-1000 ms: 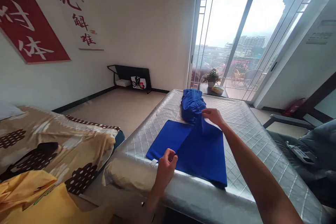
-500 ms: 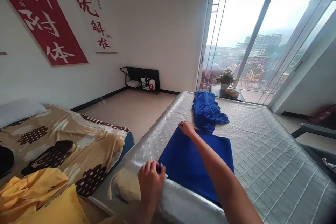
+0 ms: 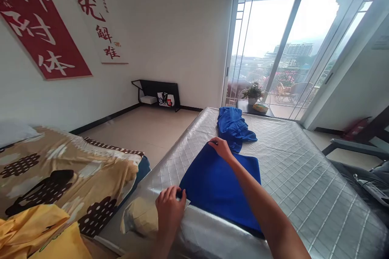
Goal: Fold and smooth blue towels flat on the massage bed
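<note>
Silver quilted mattress [image 3: 300, 174] carries a folded blue cloth [image 3: 217, 188], its top layer (raised a second ago) now over the left part, the right hand [image 3: 221, 147] pinching its far corner, the left hand [image 3: 170, 205] apparently the near one.

The mattress [image 3: 298, 170] has a glossy, silvery, quilted surface. Along its near edge, the folded blue cloth [image 3: 219, 190] looks smooth and matt; toward its far edge, the bunched blue cloth [image 3: 232, 125] is wrinkled. The sliding door [image 3: 267, 20] has smooth glass panes.
</note>
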The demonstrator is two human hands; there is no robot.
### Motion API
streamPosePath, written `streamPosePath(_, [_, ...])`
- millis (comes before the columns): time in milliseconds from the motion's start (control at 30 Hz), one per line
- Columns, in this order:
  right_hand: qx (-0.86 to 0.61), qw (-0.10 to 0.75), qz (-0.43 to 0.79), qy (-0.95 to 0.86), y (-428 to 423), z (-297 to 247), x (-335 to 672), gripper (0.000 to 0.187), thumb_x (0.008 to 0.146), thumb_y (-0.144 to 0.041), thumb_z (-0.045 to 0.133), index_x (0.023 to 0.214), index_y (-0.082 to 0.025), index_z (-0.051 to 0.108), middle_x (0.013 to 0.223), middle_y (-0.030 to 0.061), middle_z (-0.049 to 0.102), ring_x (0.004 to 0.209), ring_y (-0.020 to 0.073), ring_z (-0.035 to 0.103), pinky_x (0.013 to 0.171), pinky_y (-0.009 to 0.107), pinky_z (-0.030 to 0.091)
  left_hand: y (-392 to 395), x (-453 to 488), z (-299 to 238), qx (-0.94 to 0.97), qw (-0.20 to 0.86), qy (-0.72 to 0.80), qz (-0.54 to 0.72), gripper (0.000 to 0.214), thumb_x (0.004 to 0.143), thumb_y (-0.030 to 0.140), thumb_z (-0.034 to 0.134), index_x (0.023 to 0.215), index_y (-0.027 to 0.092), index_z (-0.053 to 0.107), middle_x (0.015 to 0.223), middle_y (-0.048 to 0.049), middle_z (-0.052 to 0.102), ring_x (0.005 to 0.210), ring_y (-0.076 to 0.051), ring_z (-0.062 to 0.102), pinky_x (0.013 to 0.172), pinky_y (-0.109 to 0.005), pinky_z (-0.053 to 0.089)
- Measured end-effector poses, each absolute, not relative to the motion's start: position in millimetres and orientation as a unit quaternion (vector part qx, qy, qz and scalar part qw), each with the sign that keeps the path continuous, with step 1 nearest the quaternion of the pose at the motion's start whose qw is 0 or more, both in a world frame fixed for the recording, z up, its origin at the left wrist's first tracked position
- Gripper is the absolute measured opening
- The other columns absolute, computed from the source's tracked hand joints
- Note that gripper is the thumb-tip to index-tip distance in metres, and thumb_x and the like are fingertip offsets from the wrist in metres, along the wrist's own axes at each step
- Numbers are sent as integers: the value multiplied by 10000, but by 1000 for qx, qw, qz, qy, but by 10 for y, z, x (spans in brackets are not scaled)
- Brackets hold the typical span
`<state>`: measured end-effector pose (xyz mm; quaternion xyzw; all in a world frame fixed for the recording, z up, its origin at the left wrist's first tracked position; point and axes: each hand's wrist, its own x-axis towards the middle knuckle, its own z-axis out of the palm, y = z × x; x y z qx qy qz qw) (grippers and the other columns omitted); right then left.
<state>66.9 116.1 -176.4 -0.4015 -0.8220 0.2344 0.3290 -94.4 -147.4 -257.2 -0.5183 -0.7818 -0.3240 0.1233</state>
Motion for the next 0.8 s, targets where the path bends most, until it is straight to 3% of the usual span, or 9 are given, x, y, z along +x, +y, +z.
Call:
streamPosePath(100, [-376, 366, 252, -813, 1002, -1487, 1011, 270, 907, -450, 594, 986, -224, 717, 942, 27, 747, 861, 185, 684, 805, 300, 518, -1460, -945, -2580, -523, 106, -778, -332, 214, 919, 341, 510, 923, 205, 675, 1099, -100, 728, 1045, -303, 633, 889, -427, 445])
streamPosePath(267, [-353, 390, 266, -808, 639, -1085, 1557, 336, 835, -532, 666, 956, -223, 720, 891, 29, 738, 754, 176, 658, 732, 315, 516, -1475, -938, -2511, -556, 38, -743, -370, 271, 959, 370, 435, 933, 219, 659, 910, -72, 743, 904, -267, 686, 836, -401, 508])
streamPosePath(400, [-358, 412, 266, -795, 366, -780, 1981, 378, 789, -581, 706, 906, -221, 711, 871, 31, 734, 745, 179, 655, 728, 335, 516, -1477, -918, -2242, -578, 50, -694, -426, 311, 976, 420, 414, 995, 224, 655, 940, -76, 755, 889, -257, 706, 826, -392, 538])
streamPosePath(633, [-395, 514, 239, -723, -128, -67, 2764, 462, 703, -645, 762, 842, -209, 697, 880, 37, 718, 793, 187, 663, 767, 363, 542, -1414, -745, -1078, -607, 71, -607, -508, 270, 965, 424, 489, 1036, 223, 654, 975, -52, 747, 902, -215, 704, 838, -345, 544])
streamPosePath(800, [-377, 582, 211, -689, -627, 391, 3206, 443, 641, -596, 834, 830, -224, 688, 831, 12, 693, 775, 176, 647, 750, 351, 554, -1516, -574, -224, -620, 116, -548, -549, 253, 985, 397, 504, 1079, 226, 664, 1001, -29, 742, 919, -177, 697, 863, -299, 518])
